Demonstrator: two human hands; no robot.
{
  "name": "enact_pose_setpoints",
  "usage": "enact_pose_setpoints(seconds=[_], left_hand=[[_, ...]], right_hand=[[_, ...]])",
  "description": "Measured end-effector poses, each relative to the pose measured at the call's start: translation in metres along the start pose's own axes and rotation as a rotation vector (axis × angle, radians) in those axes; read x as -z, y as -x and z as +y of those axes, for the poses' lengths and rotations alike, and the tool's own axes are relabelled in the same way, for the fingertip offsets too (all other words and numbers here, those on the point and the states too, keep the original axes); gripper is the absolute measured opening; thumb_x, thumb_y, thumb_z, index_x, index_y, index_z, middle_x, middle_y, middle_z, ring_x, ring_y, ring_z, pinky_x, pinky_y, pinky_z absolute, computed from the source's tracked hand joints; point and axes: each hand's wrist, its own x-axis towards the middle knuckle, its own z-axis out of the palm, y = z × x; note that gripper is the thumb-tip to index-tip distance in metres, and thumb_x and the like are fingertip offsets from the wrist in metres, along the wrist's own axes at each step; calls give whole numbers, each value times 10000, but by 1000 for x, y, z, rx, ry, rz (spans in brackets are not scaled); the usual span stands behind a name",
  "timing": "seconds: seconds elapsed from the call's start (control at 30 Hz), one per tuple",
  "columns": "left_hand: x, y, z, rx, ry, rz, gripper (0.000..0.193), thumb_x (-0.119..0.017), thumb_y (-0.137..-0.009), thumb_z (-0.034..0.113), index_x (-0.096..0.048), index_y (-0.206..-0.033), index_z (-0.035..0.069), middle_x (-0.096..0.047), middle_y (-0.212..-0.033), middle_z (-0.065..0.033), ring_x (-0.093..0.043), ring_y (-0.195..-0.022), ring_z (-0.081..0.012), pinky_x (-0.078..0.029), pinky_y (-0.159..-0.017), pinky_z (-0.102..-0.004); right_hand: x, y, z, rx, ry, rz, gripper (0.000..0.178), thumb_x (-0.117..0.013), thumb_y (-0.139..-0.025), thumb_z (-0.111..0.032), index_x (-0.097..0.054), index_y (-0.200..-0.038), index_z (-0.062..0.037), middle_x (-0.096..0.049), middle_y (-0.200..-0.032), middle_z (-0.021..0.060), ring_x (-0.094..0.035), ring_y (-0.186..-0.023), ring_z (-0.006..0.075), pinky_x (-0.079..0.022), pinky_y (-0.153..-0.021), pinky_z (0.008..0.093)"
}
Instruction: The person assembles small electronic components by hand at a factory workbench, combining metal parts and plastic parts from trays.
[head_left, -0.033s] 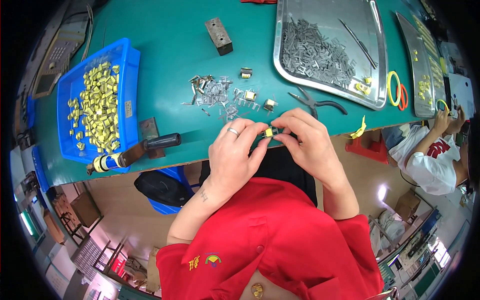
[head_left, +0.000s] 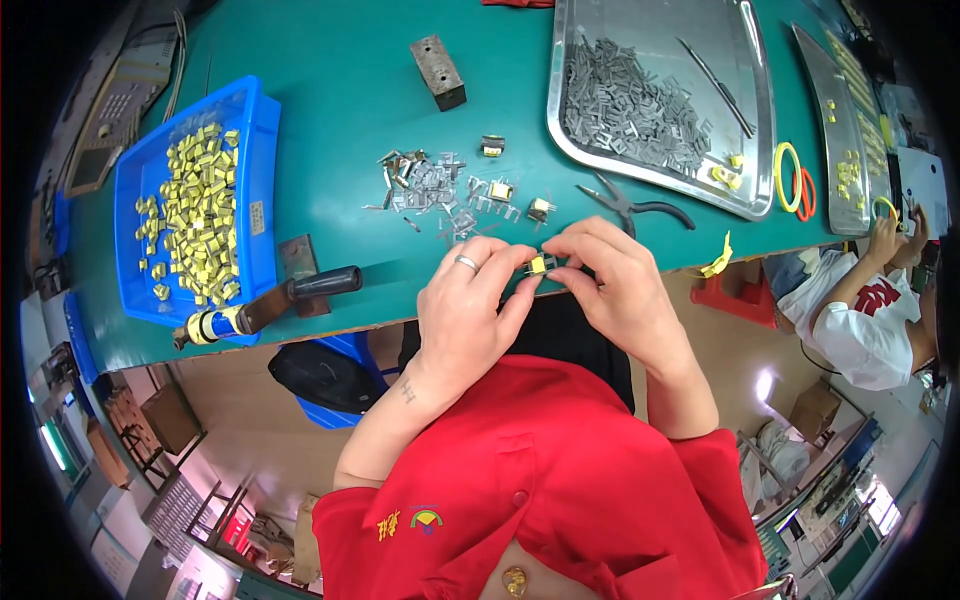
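Between my two hands, close to the table's front edge, is a small transformer (head_left: 538,265) with a yellow-wrapped middle. The thumb and fingers of my left hand (head_left: 468,298), which wears a ring, pinch it from the left. From the other side my right hand (head_left: 612,278) grips it between thumb and fingertips. Just beyond my fingers lie another yellow-and-metal transformer (head_left: 540,209) and one with metal pieces spread around it (head_left: 499,190). A darker one (head_left: 491,146) sits farther back. Loose thin metal laminations (head_left: 425,182) are heaped beyond my left hand.
Left stands a blue bin (head_left: 262,190) of yellow coils, with a black-handled tool (head_left: 270,305) before it. Pliers (head_left: 630,205) lie right of my hands, near a metal tray (head_left: 640,180) of grey laminations. A metal block (head_left: 438,72) lies farther back. A co-worker (head_left: 860,300) sits at far right.
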Motion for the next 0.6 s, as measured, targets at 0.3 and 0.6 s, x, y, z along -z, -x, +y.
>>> enact_pose_setpoints(seconds=[0.3, 0.6], left_hand=[[1, -2, -2, 9, 30, -30, 227, -764, -749, 7, -682, -959, 29, -628, -869, -73, -639, -785, -227, -504, -628, -326], [0, -2, -2, -3, 28, -16, 232, -767, -740, -2, -686, -956, 26, -634, -855, -76, -639, -780, -229, -502, -628, -326]], right_hand=[[7, -9, 0, 104, 95, -84, 245, -688, -745, 79, -652, -980, 16, -623, -879, 138, -627, -756, 325, -509, -635, 387], [12, -11, 4, 84, 39, -129, 246, -675, -759, 90, -652, -989, 8, -625, -891, 132, -640, -750, 290, -500, -610, 351]])
